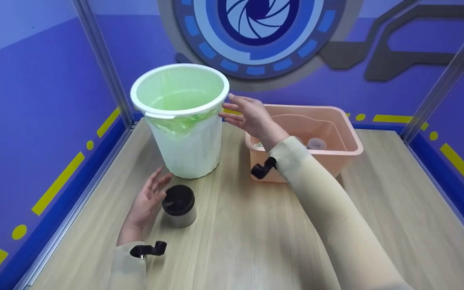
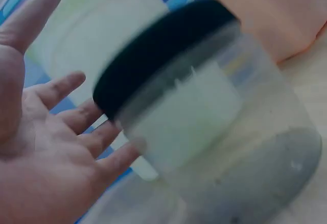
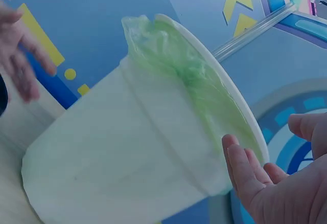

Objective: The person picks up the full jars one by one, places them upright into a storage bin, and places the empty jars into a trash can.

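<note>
A white trash bin (image 1: 191, 149) stands at the back left, lined with a green plastic bag (image 1: 183, 123) folded over its rim. My right hand (image 1: 250, 114) is beside the bin's right rim, fingers spread and holding nothing; the right wrist view shows the palm (image 3: 291, 198) near the liner. My left hand (image 1: 145, 201) is just left of a clear jar with a black lid (image 1: 179, 201). In the left wrist view the fingers lie loosely extended next to the jar (image 2: 204, 127), the thumb raised away from it. The jar is upright on the table.
A pink rectangular tub (image 1: 340, 129) stands at the back right, partly behind my right forearm. It holds a small clear cup (image 1: 316, 143) and other things mostly hidden. Blue walls with metal corner posts (image 1: 105, 60) enclose the wooden table (image 1: 240, 241).
</note>
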A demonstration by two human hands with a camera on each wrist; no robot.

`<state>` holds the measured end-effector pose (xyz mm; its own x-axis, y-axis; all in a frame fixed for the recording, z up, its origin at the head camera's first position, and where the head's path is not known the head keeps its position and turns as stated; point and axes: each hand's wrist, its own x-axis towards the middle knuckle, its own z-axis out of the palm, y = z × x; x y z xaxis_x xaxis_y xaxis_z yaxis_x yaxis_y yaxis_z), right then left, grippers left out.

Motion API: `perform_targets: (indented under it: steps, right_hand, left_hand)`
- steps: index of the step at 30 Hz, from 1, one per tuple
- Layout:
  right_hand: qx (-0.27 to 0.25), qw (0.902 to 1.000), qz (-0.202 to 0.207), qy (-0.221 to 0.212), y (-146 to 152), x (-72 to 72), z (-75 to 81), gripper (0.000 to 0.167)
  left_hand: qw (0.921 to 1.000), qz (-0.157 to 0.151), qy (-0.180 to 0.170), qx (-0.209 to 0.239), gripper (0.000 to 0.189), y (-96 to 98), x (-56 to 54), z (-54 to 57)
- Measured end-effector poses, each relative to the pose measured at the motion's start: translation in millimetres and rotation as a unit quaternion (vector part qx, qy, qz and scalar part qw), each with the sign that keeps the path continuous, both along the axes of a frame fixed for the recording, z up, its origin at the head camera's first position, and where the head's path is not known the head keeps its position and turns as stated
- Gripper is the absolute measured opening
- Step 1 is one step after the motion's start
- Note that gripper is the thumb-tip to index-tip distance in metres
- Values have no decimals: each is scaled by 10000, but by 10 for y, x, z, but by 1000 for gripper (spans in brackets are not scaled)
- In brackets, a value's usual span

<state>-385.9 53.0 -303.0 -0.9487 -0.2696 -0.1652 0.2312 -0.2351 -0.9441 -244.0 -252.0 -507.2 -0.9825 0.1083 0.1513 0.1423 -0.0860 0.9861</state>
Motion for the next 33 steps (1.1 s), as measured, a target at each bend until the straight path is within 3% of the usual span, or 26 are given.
perform_targets:
  steps: [3,6,10,15,20,24,27,30,33]
  right_hand:
    - [-21,10000,-4,2,-92,6,2,56]
    - [51,9999,-50,74,-167,2,7,50]
    - [108,9999,-95,38,-240,-19,7,41]
    - [-77,9997,-204,-98,-265,-67,-6,29]
    - [-265,9993,-228,-163,-254,-99,-6,25]
    - [-352,9989,-250,-168,-273,-107,-7,24]
    - [-339,9989,-283,-147,-284,-108,-13,24]
    - [-338,9988,-324,-167,-289,-103,-18,24]
    - [-375,9985,-355,-203,-288,-101,-22,24]
  left_hand:
    - [9979,-554,-301,164,89,-59,7,-150]
    - [9938,-993,-491,-26,104,-105,10,-227]
    - [9894,-1343,-380,-403,107,-140,2,-283]
    - [9877,-1465,-82,-542,101,-123,-3,-306]
    - [9898,-1186,-55,-791,96,-114,0,-291]
    - [9944,-715,-383,-673,98,-81,12,-197]
    - [9964,-326,-583,-525,98,-31,27,-50]
    - [9982,-95,-373,-464,97,20,53,145]
    - [9995,-7,175,-282,95,71,85,398]
